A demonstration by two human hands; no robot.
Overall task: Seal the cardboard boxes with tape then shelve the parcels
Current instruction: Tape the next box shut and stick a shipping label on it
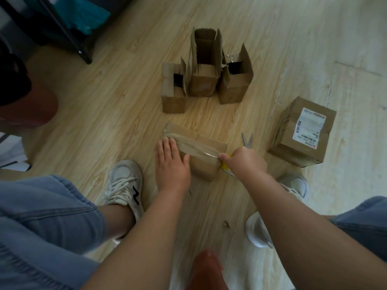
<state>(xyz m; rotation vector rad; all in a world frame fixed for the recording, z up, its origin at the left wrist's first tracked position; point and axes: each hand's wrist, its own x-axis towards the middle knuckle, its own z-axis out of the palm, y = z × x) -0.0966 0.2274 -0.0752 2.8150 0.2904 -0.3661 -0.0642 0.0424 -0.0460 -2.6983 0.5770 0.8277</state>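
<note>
Wood floor [125, 101], box [203, 164] lying just ahead of our feet. Our left hand [172, 162] presses flat on it, right hand [247, 162] grips tape roll [225, 166]. We should pull strip [194, 146] taut, centred on the seam. Scissors [247, 140] beside.

Both bare forearms are reaching forward and down, the left hand [172, 164] lying flat, palm down with fingers straight, while the right hand [245, 161] is gripping a roll [225, 166] in curled fingers, knuckles up.
</note>
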